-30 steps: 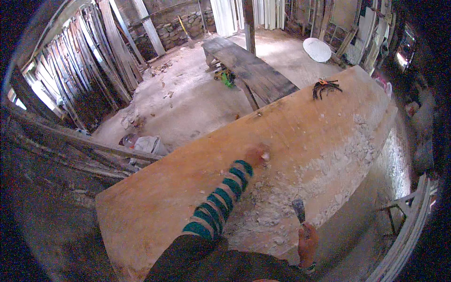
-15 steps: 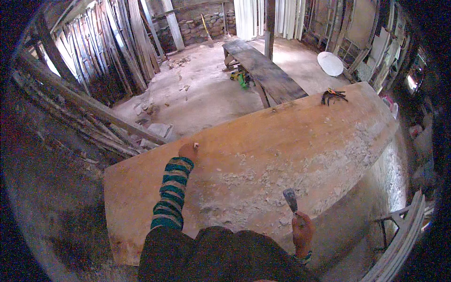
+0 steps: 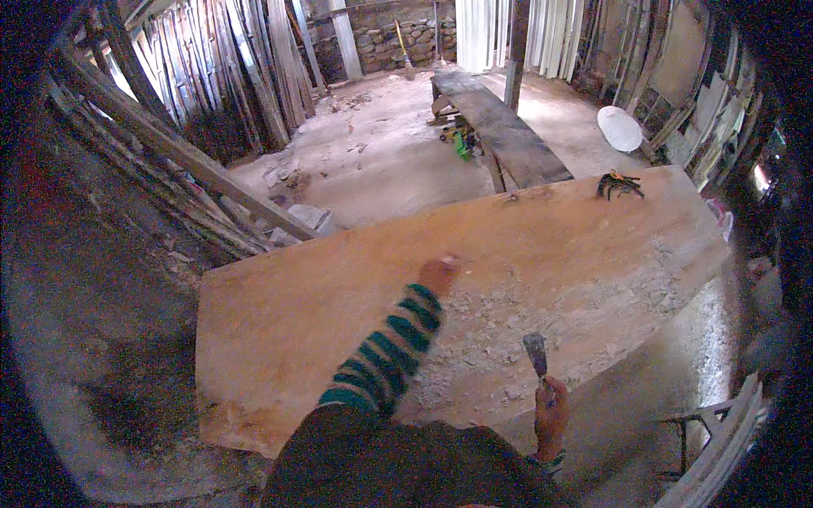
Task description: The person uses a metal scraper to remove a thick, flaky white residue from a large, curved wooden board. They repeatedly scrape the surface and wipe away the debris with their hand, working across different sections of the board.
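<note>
The left hand [image 3: 438,275] has swept back from the slab's [image 3: 288,330] left edge to its middle — fingers curled, grasp indeterminate — while the right hand [image 3: 550,415] stays clamped on the chisel [image 3: 536,356], blade up, over the chips [image 3: 508,339].

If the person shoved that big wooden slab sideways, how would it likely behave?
The slab is probably heavy and stiff: it is thick, broad and spans most of the view. A one-handed push from the left hand would likely not move it. The loose chips on top would probably scatter or slide first.
</note>
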A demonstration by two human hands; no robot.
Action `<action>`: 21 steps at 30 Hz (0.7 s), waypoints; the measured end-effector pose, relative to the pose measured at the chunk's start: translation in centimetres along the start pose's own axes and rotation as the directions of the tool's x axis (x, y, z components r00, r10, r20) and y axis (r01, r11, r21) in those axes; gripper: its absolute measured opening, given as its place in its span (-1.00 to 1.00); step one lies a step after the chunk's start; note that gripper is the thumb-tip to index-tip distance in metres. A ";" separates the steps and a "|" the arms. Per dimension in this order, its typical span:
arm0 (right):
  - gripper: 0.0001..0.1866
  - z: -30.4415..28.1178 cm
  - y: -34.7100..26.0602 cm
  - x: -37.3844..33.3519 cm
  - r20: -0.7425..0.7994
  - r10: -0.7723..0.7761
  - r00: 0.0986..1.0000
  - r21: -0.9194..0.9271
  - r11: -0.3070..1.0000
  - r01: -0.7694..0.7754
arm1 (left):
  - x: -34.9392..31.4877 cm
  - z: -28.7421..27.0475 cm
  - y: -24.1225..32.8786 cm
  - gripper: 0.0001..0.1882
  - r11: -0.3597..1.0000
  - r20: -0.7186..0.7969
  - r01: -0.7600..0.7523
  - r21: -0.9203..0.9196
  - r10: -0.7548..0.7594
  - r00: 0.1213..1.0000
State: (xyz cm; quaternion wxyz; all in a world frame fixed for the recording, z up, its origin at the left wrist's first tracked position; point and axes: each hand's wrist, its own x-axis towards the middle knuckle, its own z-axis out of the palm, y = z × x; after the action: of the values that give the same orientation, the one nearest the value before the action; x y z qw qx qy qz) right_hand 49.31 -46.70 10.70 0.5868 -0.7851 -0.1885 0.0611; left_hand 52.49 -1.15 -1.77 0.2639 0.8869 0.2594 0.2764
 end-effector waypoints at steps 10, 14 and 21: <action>-0.77 1.2 -4.6 2.4 0.199 -0.060 0.978 -0.191 0.977 0.099 | -11.0 -21.7 -22.1 -0.54 0.617 -0.062 0.314 0.721 -0.395 0.917; -0.75 -0.1 -4.0 2.8 0.160 -0.037 0.986 -0.268 0.960 0.079 | -8.8 -5.4 -10.3 -0.57 0.784 0.289 -0.007 0.620 -0.220 0.932; -0.72 -1.5 -1.7 3.3 0.108 -0.156 0.982 -0.270 0.946 0.180 | -4.3 2.1 10.7 -0.69 0.988 0.213 0.091 -0.124 -0.063 0.975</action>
State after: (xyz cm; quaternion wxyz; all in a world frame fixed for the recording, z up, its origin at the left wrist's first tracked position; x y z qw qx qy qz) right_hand 52.41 -46.42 13.13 0.4652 -0.8375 -0.2862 0.0170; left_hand 54.12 -12.17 1.73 0.3587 0.8807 0.2455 0.1883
